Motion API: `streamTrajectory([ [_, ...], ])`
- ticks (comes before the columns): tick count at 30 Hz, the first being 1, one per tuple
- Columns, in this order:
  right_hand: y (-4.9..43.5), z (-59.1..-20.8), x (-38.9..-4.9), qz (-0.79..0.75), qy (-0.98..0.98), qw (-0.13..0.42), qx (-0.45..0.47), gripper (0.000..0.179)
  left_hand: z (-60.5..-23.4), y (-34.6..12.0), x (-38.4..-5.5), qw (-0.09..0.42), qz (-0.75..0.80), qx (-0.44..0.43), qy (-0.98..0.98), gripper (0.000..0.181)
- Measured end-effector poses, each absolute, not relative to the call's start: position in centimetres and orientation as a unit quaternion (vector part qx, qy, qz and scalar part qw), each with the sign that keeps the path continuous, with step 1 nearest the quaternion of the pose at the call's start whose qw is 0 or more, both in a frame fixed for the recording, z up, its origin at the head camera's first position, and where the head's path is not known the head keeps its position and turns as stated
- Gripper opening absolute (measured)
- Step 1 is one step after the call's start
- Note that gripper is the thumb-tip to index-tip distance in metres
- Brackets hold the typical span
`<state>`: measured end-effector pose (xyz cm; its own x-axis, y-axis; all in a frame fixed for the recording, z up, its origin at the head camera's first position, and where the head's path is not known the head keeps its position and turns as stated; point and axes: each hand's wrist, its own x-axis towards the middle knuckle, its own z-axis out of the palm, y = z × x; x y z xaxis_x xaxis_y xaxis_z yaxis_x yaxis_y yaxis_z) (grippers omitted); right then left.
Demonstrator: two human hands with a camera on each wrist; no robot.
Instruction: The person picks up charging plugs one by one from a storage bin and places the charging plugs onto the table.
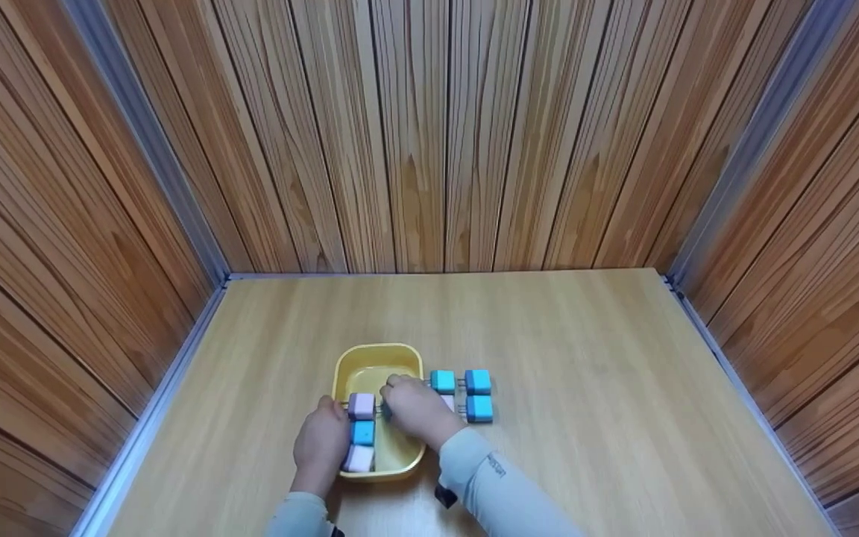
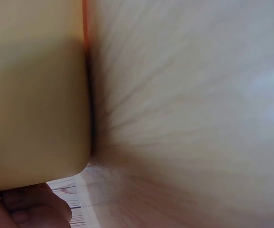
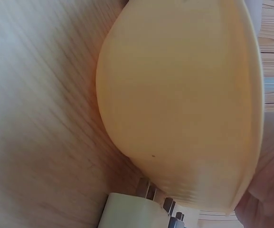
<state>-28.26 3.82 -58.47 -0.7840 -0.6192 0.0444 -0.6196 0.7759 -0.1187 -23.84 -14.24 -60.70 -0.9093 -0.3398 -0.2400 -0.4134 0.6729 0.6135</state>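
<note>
A yellow plastic bin (image 1: 377,350) stands on the table, with a column of plug adapters along its left side: a lilac one (image 1: 362,406), a blue one (image 1: 363,432) and another pale lilac one (image 1: 360,459). My left hand (image 1: 321,446) grips the bin's left rim; its fingers (image 2: 39,206) show against the bin wall in the left wrist view. Reaching over the right rim, my right hand (image 1: 420,410) pinches a dark-looking plug adapter (image 1: 387,409) inside the bin, mostly hidden by the fingers. The right wrist view shows the bin's outer wall (image 3: 184,95) and part of that hand.
Right of the bin lie blue plug adapters (image 1: 478,382), another blue one (image 1: 442,381) and a lilac one (image 1: 447,402) partly covered by my right hand. Their metal prongs point left. Wood-panelled walls (image 1: 429,149) enclose the table (image 1: 586,335) at back and sides.
</note>
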Motion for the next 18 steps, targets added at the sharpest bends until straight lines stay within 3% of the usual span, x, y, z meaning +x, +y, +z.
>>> streamTrajectory([
  [18,3.67,-59.1,-28.48,0.044,-0.939,0.038,0.338,0.027,-60.87,-14.33,-23.84,0.056,0.373,-0.206,0.903,0.041],
])
